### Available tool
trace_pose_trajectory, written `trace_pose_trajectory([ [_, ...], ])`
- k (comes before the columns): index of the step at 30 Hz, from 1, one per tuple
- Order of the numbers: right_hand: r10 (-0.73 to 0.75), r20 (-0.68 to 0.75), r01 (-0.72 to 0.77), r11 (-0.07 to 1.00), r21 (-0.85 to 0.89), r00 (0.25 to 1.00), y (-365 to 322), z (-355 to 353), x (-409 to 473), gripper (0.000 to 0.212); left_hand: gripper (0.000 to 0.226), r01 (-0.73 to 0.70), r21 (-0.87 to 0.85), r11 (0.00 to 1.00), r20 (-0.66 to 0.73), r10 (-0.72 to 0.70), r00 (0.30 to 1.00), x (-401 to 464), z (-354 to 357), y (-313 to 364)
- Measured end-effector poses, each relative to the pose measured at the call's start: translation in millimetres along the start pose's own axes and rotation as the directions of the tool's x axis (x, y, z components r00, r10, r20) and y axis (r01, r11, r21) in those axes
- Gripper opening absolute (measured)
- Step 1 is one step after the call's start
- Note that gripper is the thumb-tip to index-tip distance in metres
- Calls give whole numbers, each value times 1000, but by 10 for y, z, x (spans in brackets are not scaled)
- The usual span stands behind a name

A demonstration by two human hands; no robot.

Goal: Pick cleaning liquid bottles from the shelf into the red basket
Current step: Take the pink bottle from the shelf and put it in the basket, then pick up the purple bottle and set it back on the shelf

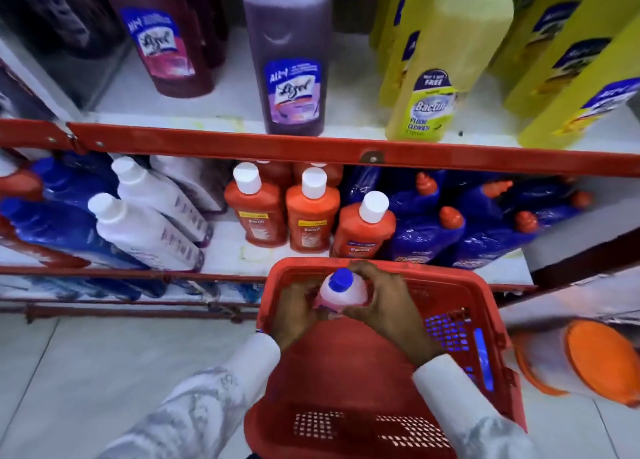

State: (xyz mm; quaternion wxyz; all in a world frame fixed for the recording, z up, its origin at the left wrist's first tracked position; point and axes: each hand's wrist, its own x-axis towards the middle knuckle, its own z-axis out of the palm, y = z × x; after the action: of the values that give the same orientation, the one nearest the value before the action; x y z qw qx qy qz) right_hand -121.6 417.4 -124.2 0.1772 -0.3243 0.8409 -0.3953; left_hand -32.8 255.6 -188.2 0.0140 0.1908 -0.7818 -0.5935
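Handling: pink bottle (341, 294) looks small and probably light; smooth plastic, likely rigid, perhaps slick under the fingers. Best taken around the body below the shoulder, not by the cap.
Look: pale pink body, rounded shoulders, blue screw cap (340, 280) pointing up at the camera; label not readable.
Place: upright over the far end of the red basket (485, 323), inside its rim, not yet seen resting on the floor of it.
Left hand (294, 315): wrapped around the bottle's left side, fingers curled on the body.
Right hand (388, 306): closed on the bottle's right side, fingertips meeting near the cap.
Basket contents: something blue shows through the mesh on the right wall; otherwise the bottom looks bare.
Shelf (242, 143): beyond the basket; orange bottles (311, 212) stand just behind its far rim, blue ones to their right, purple and yellow ones on the tier above.
Step, as judged: lowering this bottle in, then release.
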Motion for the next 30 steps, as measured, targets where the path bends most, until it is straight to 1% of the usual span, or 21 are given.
trace_pose_trajectory([
  [1, 27, 17, -27, 999, 32, 999, 105, 91, 4, 54, 59, 68, 5, 998, -31, -68, 997, 11, 84, -90],
  [3, 73, 28, -75, 992, 98, 997, 300, 287, 23, 50, 55, 183, -58, 981, -99, -188, 977, 41, 244, -287],
  [4, 94, 28, -96, 987, 130, 995, 397, 388, 34, 50, 49, 209, -73, 975, -121, -217, 969, 53, 315, -384],
  [5, 121, 31, -124, 980, 158, 992, 489, 487, 47, 51, 45, 227, -37, 973, -146, -230, 962, 61, 357, -465],
  [7, 176, 29, -178, 968, 177, 984, 634, 646, 78, 54, 47, 253, -8, 967, -194, -250, 949, 90, 419, -666],
  [8, 197, 29, -199, 965, 171, 980, 698, 715, 93, 55, 48, 282, -35, 959, -199, -284, 938, 96, 444, -730],
  [9, 211, 35, -214, 963, 166, 977, 760, 775, 106, 54, 48, 301, -54, 952, -199, -306, 931, 130, 477, -903],
  [11, 221, 52, -227, 962, 150, 974, 864, 858, 136, 48, 49, 331, -68, 941, -199, -337, 920, 134, 477, -845],
  [13, 209, 58, -215, 970, 117, 976, 939, 897, 168, 48, 50, 358, -71, 931, -204, -364, 909, 161, 479, -864],
  [15, 197, 71, -203, 975, 87, 978, 962, 888, 199, 52, 45, 358, -21, 934, -196, -355, 914, 156, 452, -743],
  [17, 197, 74, -201, 978, 46, 978, 917, 830, 225, 52, 44, 362, 21, 932, -145, -355, 923, 130, 360, -638],
  [19, 186, 63, -187, 982, 7, 981, 804, 722, 250, 48, 41, 361, 159, 919, -65, -355, 932, 83, 228, -461],
  [20, 180, 58, -180, 984, -11, 982, 709, 649, 263, 44, 45, 317, 269, 910, -42, -317, 947, 14, 136, -224],
  [21, 167, 49, -166, 986, -16, 985, 581, 558, 278, 41, 48, 260, 340, 904, -11, -273, 962, -39, 33, -52],
  [23, 110, 4, -110, 994, 7, 994, 278, 350, 306, 36, 41, 173, 403, 899, 16, -196, 980, -136, -210, 332],
  [24, 73, -39, -72, 997, 25, 997, 104, 236, 334, 35, 37, 115, 448, 887, -8, -124, 992, -163, -343, 517],
  [25, 40, -87, -36, 998, 47, 995, -78, 123, 347, 33, 35, 36, 514, 857, -55, -9, 998, -202, -484, 734],
  [26, 6, -141, 4, 997, 71, 990, -286, 5, 374, 30, 33, -40, 586, 809, -103, 124, 987, -240, -642, 951],
  [27, -32, -205, 52, 994, 96, 978, -504, -107, 390, 26, 32, -112, 638, 762, -139, 257, 956, -272, -790, 1152],
  [28, -72, -282, 109, 987, 118, 957, -730, -211, 415, 22, 29, -181, 681, 710, -167, 391, 905, -289, -937, 1330],
  [30, -140, -443, 224, 964, 143, 885, -1139, -385, 486, 20, 24, -252, 750, 612, -214, 585, 782, -257, -1179, 1596],
])
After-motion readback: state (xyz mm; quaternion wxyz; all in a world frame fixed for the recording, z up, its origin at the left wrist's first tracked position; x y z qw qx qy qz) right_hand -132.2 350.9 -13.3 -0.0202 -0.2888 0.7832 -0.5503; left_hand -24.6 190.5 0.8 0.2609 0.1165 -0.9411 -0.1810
